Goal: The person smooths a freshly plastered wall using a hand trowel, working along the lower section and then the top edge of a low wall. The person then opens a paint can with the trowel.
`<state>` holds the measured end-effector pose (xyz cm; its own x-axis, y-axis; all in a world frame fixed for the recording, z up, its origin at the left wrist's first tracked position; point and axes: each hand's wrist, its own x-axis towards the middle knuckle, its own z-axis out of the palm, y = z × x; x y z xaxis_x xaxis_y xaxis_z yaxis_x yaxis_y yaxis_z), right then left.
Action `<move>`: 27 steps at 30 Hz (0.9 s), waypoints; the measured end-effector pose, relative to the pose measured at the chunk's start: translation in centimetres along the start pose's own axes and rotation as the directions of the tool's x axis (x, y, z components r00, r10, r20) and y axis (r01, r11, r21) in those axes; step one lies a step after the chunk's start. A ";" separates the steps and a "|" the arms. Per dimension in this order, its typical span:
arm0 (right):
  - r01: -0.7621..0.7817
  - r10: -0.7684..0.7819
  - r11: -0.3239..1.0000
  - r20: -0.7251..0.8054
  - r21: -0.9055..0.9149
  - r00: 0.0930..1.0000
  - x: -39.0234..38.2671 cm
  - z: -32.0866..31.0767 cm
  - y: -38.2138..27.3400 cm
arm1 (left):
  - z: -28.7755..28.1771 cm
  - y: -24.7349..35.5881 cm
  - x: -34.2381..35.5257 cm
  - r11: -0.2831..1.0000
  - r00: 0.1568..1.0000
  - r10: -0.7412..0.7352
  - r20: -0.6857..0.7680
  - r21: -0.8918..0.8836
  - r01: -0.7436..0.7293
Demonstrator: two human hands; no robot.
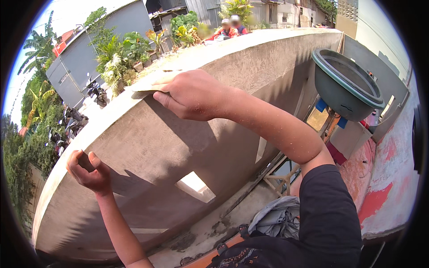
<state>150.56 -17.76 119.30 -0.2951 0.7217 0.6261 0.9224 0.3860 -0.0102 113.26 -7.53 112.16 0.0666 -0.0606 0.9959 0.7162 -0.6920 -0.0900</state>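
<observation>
A curved parapet wall (147, 134) of bare grey-brown plaster fills the middle, its pale top edge in bright sun. My right hand (194, 96) is closed at that top edge, palm down, around a thin flat piece (145, 93) that juts out to the left. Whether this is a scraper or a folded sheet, I cannot tell. Farther left and lower, my left hand (91, 172) is raised near the wall's edge with fingers and thumb curled. Something dark and brownish shows between them, too shaded to name.
A large grey-green tub (348, 85) stands raised at the right. Below lie a crumpled grey sheet (277, 216) and an orange plank (201, 257). The wall has a square opening (196, 185). Beyond it are plants (116, 58), parked motorbikes (96, 89) and two people (230, 31).
</observation>
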 end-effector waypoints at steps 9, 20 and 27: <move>-0.524 0.522 0.850 -0.048 -0.058 0.852 -3.6 -4.6 13.0 | 0.3 0.1 -0.1 0.995 0.999 0.033 0.042 0.094 -0.037; -0.646 0.653 0.721 -0.067 -0.250 0.754 -2.5 -5.9 18.9 | 0.5 -0.9 -0.3 0.995 0.999 0.046 0.004 0.083 -0.046; -0.302 0.296 0.951 0.450 -0.061 0.843 9.3 0.3 2.9 | -0.2 -1.2 0.3 0.996 0.997 0.078 0.016 0.030 -0.079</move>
<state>150.38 -9.76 124.85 -0.0873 0.9809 0.1738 0.9818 0.1142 -0.1515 112.30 -6.91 112.58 0.1333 -0.1030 0.9857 0.7295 -0.6630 -0.1679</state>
